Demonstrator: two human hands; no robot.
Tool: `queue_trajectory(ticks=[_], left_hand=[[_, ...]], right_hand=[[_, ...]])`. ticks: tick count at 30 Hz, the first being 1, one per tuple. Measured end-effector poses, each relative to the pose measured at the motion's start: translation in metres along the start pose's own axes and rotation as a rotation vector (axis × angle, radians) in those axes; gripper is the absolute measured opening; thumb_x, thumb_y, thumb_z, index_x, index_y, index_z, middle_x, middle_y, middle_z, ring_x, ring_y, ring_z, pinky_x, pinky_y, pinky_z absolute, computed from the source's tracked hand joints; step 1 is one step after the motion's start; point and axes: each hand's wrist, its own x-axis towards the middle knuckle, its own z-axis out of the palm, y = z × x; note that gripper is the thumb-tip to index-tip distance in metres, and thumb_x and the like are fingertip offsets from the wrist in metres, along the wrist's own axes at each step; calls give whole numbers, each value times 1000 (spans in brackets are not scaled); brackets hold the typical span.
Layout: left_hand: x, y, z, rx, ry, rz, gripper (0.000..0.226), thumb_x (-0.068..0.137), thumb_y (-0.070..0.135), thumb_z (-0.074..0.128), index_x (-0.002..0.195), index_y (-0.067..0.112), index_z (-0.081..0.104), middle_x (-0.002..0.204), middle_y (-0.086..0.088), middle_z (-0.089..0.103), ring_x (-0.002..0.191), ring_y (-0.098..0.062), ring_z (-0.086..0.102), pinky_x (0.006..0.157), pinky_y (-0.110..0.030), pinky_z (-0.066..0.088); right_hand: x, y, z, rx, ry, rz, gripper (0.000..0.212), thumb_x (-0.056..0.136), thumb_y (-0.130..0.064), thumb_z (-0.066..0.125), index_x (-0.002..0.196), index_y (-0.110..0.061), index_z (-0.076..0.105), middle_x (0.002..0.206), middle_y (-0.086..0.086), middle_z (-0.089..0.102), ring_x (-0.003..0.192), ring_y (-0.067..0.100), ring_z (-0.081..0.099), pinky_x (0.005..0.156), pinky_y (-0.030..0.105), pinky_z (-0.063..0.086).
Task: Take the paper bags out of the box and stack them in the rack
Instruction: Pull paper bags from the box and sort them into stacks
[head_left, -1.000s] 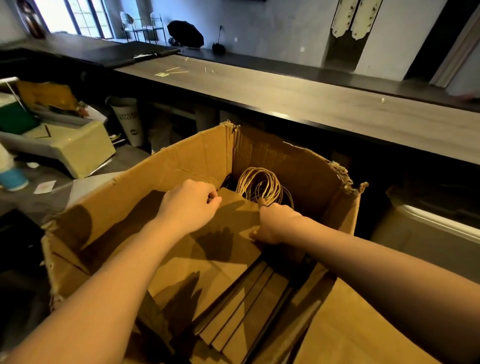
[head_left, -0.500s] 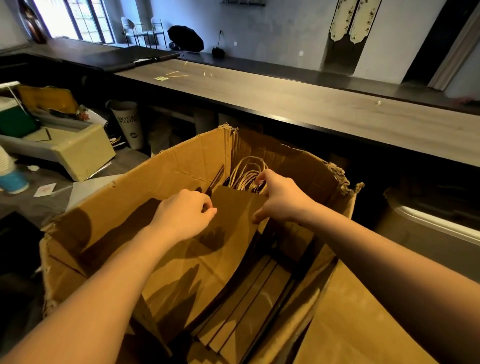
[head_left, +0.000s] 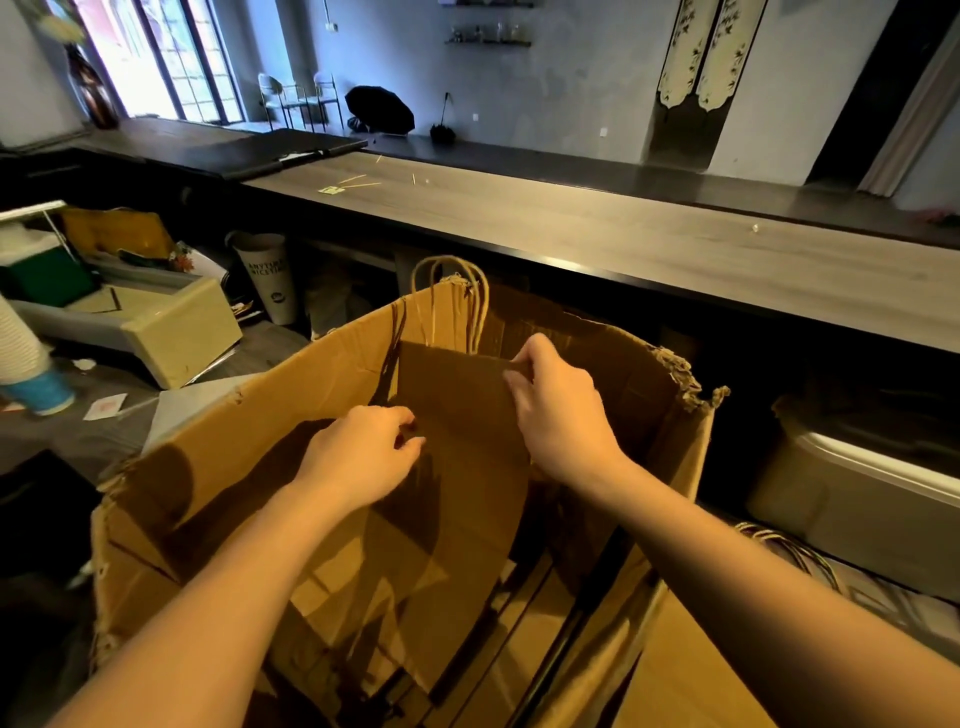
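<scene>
Head view. CLERK: Item, and where?

ME: Bags (head_left: 457, 415): brown paper, folded flat, several together. They stand upright inside the box (head_left: 291, 405) near its far wall, with the twine handles (head_left: 480, 322) showing above the rim. Lower bags (head_left: 524, 613) lie flat on the box floor.

CLERK: Hands?

ME: My right hand (head_left: 561, 410) pinches the top edge at its right corner. My left hand (head_left: 363, 457) has its fingers curled at the left edge, pinching it as far as I can tell.

CLERK: Handling?

ME: Light, I judge. Thin, floppy, easily creased, and the sheaf could fan apart. Best hold is on both side edges near the top, squeezed together. The handles would serve too, though twine may tear loose.

CLERK: Surroundings?

ME: Box: worn cardboard, far right corner frayed. Beyond it is a long wood counter (head_left: 649, 249) with a few scraps towards its left end. Left of the box are a cup stack (head_left: 18, 343) and a white bucket (head_left: 267, 275). At the back of the room are a grey wall, a window (head_left: 171, 57) and a black umbrella (head_left: 382, 106). Rack: I cannot pick one out.
</scene>
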Motion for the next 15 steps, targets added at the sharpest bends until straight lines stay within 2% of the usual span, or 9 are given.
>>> queue_trajectory(ticks=[2, 5, 7, 9, 12, 15], left_hand=[[1, -2, 1, -12, 6, -4, 50, 94, 44, 47, 141, 27, 37, 132, 3, 52, 109, -16, 56, 82, -36, 54], [3, -4, 2, -89, -4, -51, 64, 94, 51, 41, 148, 29, 16, 148, 0, 34, 126, -21, 44, 94, -40, 48], [5, -5, 1, -178, -3, -100, 70, 92, 58, 36, 149, 33, 4, 154, -1, 21, 136, -25, 33, 105, -47, 39], [7, -5, 0, -290, 10, -159, 74, 90, 63, 33, 149, 35, -2, 157, 1, 15, 140, -26, 24, 111, -51, 28], [10, 0, -5, -450, 65, -226, 75, 88, 67, 31, 149, 35, 3, 156, 0, 19, 139, -28, 26, 112, -52, 25], [10, 14, -14, -499, 144, -194, 67, 89, 64, 35, 145, 28, 29, 146, -4, 37, 131, -26, 38, 109, -47, 31]], right_hand=[[3, -4, -8, 166, 33, 77, 9, 101, -21, 41, 105, -14, 45, 88, 6, 61, 72, 22, 61, 65, 45, 56], [7, -9, -21, 392, 81, 199, 10, 101, -24, 39, 105, -17, 45, 89, 0, 57, 80, 16, 61, 68, 36, 57], [6, -7, -29, 549, 118, 268, 10, 101, -27, 40, 99, -19, 46, 91, -1, 56, 86, 15, 59, 73, 34, 56], [5, -2, -35, 689, 131, 338, 11, 101, -28, 41, 95, -21, 47, 93, 1, 56, 89, 19, 59, 77, 37, 55], [3, 6, -46, 917, 147, 434, 14, 101, -24, 41, 101, -15, 51, 93, 6, 54, 84, 19, 56, 67, 31, 52], [-1, 16, -61, 1147, 175, 508, 23, 101, -20, 41, 113, -5, 54, 85, 6, 57, 72, 13, 56, 61, 26, 50]])
